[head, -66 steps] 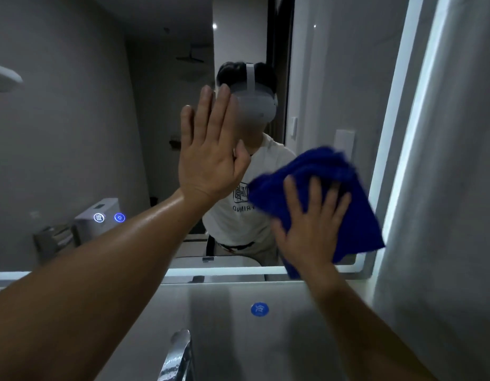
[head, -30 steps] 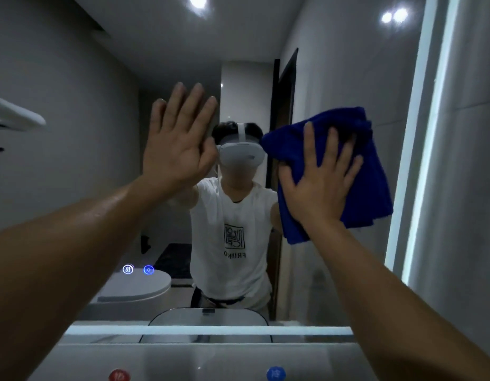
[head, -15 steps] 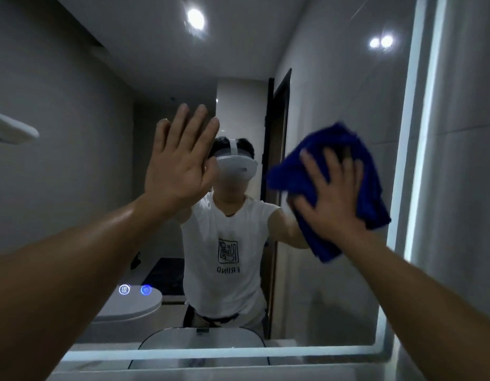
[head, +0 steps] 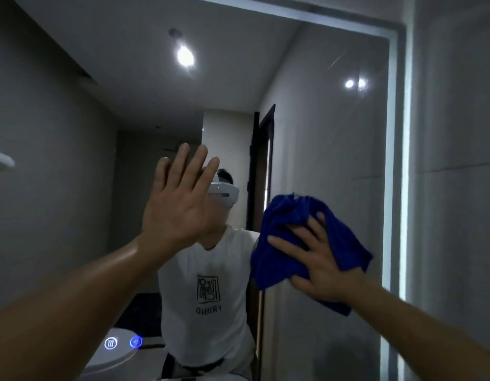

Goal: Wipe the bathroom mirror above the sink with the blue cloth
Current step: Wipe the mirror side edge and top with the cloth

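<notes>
The bathroom mirror point(head: 320, 133) fills most of the view, its lit top and right edges showing. My left hand point(head: 180, 202) lies flat against the glass left of centre, fingers straight and pointing up. A crumpled blue cloth point(head: 282, 243) sits on the glass at mid-right, close to the mirror's right edge. My right hand point(head: 318, 259) presses on the cloth with spread fingers, covering its middle. The sink is out of view.
A bright light strip point(head: 403, 160) runs down the mirror's right side, with a grey tiled wall point(head: 458, 188) beyond it. Two glowing touch buttons point(head: 111, 343) sit low on the glass. The glass reflects a person in a white T-shirt point(head: 205, 298).
The view has tilted upward, and the sink and tap have dropped out of sight. My right hand carried the cloth up the glass from its lower right area. My left hand stayed flat on the mirror.
</notes>
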### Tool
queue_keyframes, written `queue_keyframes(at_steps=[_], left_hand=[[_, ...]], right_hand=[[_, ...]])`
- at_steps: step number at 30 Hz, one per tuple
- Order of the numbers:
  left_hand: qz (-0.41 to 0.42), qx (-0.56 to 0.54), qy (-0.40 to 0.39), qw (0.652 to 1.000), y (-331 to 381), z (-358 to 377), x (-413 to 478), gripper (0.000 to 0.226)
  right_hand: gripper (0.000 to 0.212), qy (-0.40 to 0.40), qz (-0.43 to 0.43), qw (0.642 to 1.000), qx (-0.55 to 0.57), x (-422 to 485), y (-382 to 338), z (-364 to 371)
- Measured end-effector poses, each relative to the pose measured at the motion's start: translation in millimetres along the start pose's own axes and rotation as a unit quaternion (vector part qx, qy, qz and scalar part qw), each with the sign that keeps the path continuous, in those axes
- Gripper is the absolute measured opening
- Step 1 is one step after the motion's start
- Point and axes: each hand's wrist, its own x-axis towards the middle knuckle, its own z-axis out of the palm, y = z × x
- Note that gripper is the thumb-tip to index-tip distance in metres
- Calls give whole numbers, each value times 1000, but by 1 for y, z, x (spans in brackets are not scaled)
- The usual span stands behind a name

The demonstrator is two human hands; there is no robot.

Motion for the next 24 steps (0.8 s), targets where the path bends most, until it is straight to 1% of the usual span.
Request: queue_keyframes(at_steps=[1,2,3,4,5,6,7,8,9,10,11,13,14,15,16,17,18,19,21,22,23,24], left_hand=[[-2,-2,3,1000,0,-1,0,65],[-4,-7,6,1000,0,-1,0,65],[-4,-13,9,1000,0,-1,0,65],[-2,-18,10,1000,1,-2,-1,64],[-1,-22,11,1000,1,-2,-1,64],[0,-24,11,1000,2,-2,-1,64],[2,-25,10,1000,1,-2,-1,64],[3,-26,8,1000,1,-2,0,64],[3,-29,5,1000,0,-2,0,64],[1,-31,3,1000,-1,-1,0,64],[0,-33,1,999,-1,0,0,64],[-3,-37,0,999,0,1,0,65],[-4,-40,-2,999,0,1,0,65],[-4,-43,-5,999,0,1,0,65],[-5,-45,-6,999,0,1,0,65],[-5,-46,-9,999,0,0,0,65],[-5,-45,-11,999,1,-1,0,65],[-5,-43,-11,999,1,-1,0,65],[-4,-35,-10,999,1,0,-1,65],[-4,-31,-9,999,1,0,-1,65],[-4,-28,-5,1000,0,1,-1,65],[-3,-27,1,1000,-1,2,-1,64]], right_hand=[[74,9,32,999,-5,16,22,-11],[75,27,109,994,1,36,41,-24],[74,54,209,976,10,59,56,-37],[73,81,306,948,19,82,67,-47],[71,98,384,918,25,105,72,-54],[70,108,440,891,28,125,71,-58],[69,114,470,875,29,141,63,-58],[69,118,480,869,24,150,53,-56],[70,116,473,873,13,151,38,-52],[71,108,446,888,-3,145,22,-46],[72,95,401,911,-21,133,4,-38],[72,56,275,959,-50,103,-25,-25],[71,35,216,974,-55,90,-30,-21],[71,14,176,983,-55,81,-27,-21],[71,-4,156,986,-55,80,-16,-25],[71,-11,159,985,-61,83,-2,-30],[71,-7,186,980,-65,91,15,-37],[71,14,233,970,-60,104,33,-45],[70,61,341,937,-37,140,69,-67],[70,71,389,918,-20,159,84,-76],[71,76,422,903,-2,178,94,-84],[71,75,438,896,7,193,96,-88]])
